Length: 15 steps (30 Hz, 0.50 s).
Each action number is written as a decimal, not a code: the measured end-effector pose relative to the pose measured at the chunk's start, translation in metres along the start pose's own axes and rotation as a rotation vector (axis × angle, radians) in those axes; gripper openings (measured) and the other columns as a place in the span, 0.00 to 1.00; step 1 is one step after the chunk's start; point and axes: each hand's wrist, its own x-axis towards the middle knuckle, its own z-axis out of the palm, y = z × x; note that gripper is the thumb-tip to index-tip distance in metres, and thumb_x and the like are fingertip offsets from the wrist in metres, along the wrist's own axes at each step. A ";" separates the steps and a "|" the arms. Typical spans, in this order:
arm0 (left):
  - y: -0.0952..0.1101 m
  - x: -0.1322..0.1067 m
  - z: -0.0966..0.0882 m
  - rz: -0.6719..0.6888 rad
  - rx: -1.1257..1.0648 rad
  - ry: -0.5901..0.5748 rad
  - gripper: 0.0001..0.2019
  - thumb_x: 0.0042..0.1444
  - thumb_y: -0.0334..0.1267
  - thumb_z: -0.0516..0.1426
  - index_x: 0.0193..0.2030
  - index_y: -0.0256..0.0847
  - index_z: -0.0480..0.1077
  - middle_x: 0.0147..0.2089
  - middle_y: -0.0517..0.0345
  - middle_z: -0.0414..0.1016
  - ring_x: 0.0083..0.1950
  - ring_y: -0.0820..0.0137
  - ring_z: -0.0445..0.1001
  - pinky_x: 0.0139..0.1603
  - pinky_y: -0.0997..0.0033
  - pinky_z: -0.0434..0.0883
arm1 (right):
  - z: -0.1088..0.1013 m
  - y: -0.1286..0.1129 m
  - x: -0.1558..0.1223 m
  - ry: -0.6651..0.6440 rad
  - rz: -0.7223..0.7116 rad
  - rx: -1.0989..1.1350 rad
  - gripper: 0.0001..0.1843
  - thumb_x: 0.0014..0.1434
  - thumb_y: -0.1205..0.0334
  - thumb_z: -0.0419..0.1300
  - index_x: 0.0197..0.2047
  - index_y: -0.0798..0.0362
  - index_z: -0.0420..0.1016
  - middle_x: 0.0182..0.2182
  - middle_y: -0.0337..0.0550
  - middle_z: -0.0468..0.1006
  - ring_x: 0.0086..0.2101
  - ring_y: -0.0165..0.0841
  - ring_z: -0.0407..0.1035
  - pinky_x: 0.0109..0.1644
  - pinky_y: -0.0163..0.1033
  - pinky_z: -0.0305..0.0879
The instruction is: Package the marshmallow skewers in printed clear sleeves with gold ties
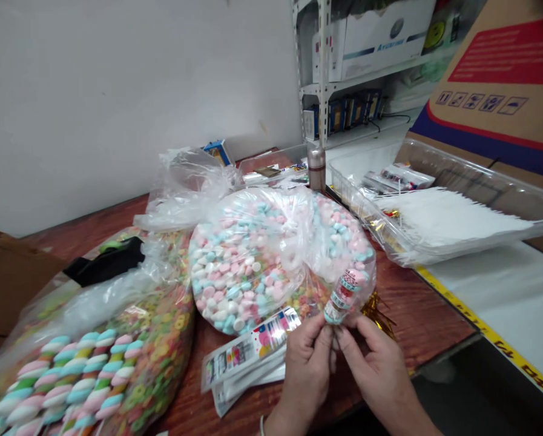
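Observation:
Between my two hands, near the table's front edge, is a small candy packet (342, 295), a clear printed wrapper with pink and blue sweets showing inside. My left hand (308, 357) pinches its lower end, and my right hand (373, 357) pinches the same end from the other side, thumbs side by side. The packet tilts up to the right in front of a big clear bag of pink, white and blue marshmallows (235, 272). Left of my left hand lies a stack of flat printed wrappers (253, 348). The packet's bottom is hidden by my fingers.
At the left, marshmallow skewers (78, 381) lie on a bag of gummy rings (162, 345). A clear plastic tray (416, 248) with white sticks (453, 212) stands right. Behind are a metallic cylinder (317, 169), a shelf (324, 91) and a cardboard box (498, 79).

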 end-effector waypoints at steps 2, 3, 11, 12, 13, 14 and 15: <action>0.008 0.000 -0.007 0.066 0.009 -0.081 0.16 0.63 0.38 0.53 0.55 0.44 0.74 0.35 0.54 0.78 0.34 0.68 0.74 0.39 0.71 0.70 | -0.004 -0.002 0.001 0.014 -0.042 -0.035 0.08 0.63 0.60 0.54 0.40 0.50 0.73 0.34 0.43 0.80 0.33 0.36 0.75 0.36 0.35 0.70; 0.013 0.000 -0.012 0.114 0.026 -0.123 0.19 0.62 0.35 0.54 0.58 0.47 0.71 0.46 0.52 0.79 0.46 0.65 0.75 0.50 0.66 0.69 | -0.006 -0.003 0.001 0.000 -0.075 -0.052 0.07 0.62 0.61 0.54 0.40 0.50 0.73 0.31 0.42 0.79 0.32 0.36 0.74 0.35 0.35 0.70; 0.046 -0.007 -0.042 0.305 0.396 -0.305 0.20 0.58 0.24 0.50 0.38 0.49 0.81 0.72 0.62 0.53 0.74 0.55 0.43 0.70 0.42 0.41 | -0.035 -0.019 0.000 -0.207 -0.118 -0.019 0.09 0.63 0.62 0.53 0.30 0.49 0.67 0.24 0.36 0.69 0.24 0.30 0.65 0.26 0.33 0.60; 0.047 -0.008 -0.040 0.324 0.474 -0.284 0.21 0.58 0.24 0.49 0.43 0.49 0.80 0.73 0.61 0.50 0.74 0.56 0.39 0.70 0.41 0.39 | -0.035 -0.022 -0.001 -0.243 -0.076 0.029 0.09 0.63 0.61 0.54 0.30 0.49 0.67 0.24 0.36 0.68 0.24 0.30 0.64 0.26 0.33 0.60; 0.048 -0.010 -0.039 0.332 0.509 -0.250 0.22 0.59 0.24 0.48 0.48 0.49 0.78 0.74 0.60 0.46 0.75 0.56 0.37 0.70 0.40 0.39 | -0.034 -0.024 -0.002 -0.285 -0.026 0.092 0.10 0.62 0.60 0.55 0.29 0.49 0.67 0.24 0.36 0.68 0.24 0.30 0.63 0.26 0.33 0.61; 0.049 -0.011 -0.037 0.326 0.506 -0.218 0.23 0.59 0.24 0.48 0.52 0.49 0.76 0.75 0.60 0.44 0.75 0.57 0.37 0.70 0.41 0.40 | -0.032 -0.026 -0.004 -0.323 0.037 0.166 0.10 0.61 0.58 0.56 0.27 0.49 0.68 0.23 0.36 0.68 0.24 0.30 0.63 0.27 0.33 0.61; 0.050 -0.013 -0.036 0.310 0.468 -0.209 0.23 0.59 0.25 0.48 0.55 0.49 0.74 0.75 0.60 0.42 0.75 0.57 0.38 0.70 0.43 0.41 | -0.028 -0.027 -0.006 -0.348 0.111 0.248 0.12 0.60 0.56 0.58 0.26 0.49 0.68 0.22 0.36 0.68 0.24 0.31 0.63 0.28 0.34 0.62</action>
